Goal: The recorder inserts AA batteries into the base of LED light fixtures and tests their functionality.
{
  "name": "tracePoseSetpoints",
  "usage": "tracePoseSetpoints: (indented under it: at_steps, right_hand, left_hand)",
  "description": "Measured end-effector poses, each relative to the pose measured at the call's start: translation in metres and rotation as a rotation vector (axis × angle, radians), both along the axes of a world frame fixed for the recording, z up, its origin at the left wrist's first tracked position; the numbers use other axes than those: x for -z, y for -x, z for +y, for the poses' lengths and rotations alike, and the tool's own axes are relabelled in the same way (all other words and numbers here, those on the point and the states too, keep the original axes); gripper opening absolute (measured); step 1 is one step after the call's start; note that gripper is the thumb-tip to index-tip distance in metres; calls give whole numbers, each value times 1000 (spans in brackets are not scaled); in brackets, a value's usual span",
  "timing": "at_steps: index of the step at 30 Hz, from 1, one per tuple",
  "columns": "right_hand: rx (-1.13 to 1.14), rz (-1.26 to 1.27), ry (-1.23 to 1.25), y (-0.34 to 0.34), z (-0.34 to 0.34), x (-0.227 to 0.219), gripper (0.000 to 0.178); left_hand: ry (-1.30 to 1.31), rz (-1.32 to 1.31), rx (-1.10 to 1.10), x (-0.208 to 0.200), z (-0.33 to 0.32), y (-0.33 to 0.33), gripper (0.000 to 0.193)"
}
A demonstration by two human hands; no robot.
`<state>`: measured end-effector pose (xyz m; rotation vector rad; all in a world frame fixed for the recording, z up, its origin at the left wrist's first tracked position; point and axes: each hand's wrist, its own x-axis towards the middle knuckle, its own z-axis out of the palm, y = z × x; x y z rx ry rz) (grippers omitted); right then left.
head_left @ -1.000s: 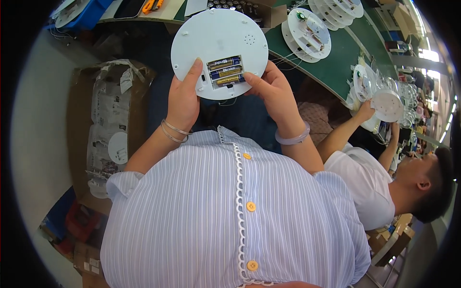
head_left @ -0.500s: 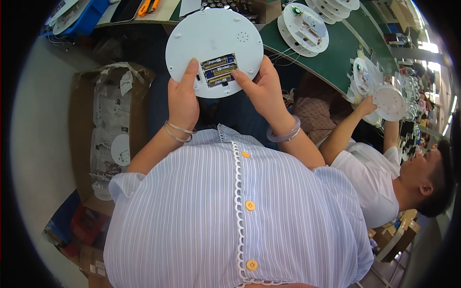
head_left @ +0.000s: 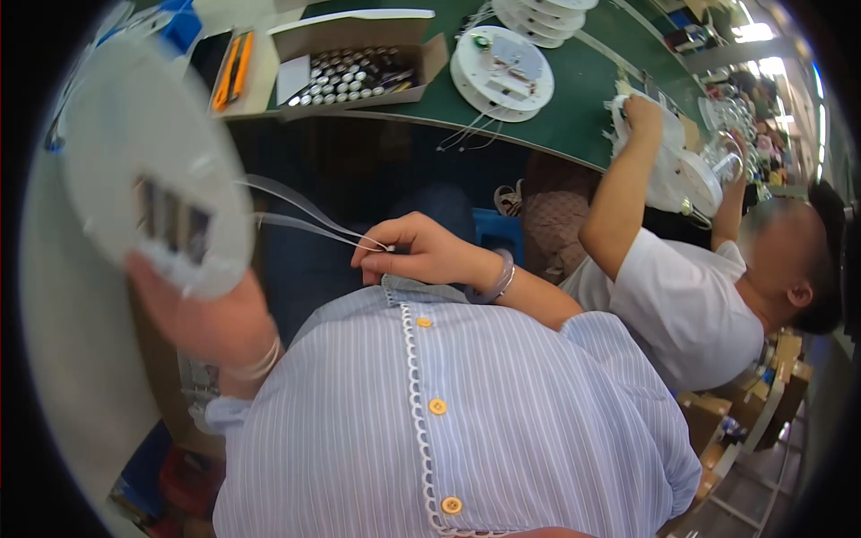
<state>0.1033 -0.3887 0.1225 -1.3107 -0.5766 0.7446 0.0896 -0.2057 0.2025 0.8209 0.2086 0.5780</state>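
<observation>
My left hand (head_left: 202, 314) grips the lower edge of a white round plastic disc (head_left: 152, 117), raised at the left and blurred by motion. A battery compartment (head_left: 175, 220) with several batteries in it faces me. Two pale thin wires (head_left: 309, 211) run from the disc's right side to my right hand (head_left: 421, 254), low in front of my shirt. Its thumb and fingers pinch the wires' end, where a small white connector (head_left: 389, 247) shows.
On the green table (head_left: 421, 108) stand an open carton of batteries (head_left: 350, 85), an orange cutter (head_left: 233, 70) and a white disc with exposed circuitry (head_left: 507, 67). Stacked discs (head_left: 543, 20) lie behind. At the right, a co-worker (head_left: 655, 296) handles similar white parts.
The disc has swung left and tilted in my left hand. My right hand has let go of the disc, moved down and now pinches the wires. My view has shifted.
</observation>
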Motion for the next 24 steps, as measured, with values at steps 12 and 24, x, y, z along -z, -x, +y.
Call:
tracePoseSetpoints:
  at_steps: [12, 24]
  right_hand:
    - [-163, -110, -27, -6, -6, -67, 20]
    - [-259, -336, -108, 1, 6, -80, 24]
  left_hand:
    - [-546, -691, -787, -20, -13, 12, 30]
    - [-637, -728, -871, -36, -20, 15, 26]
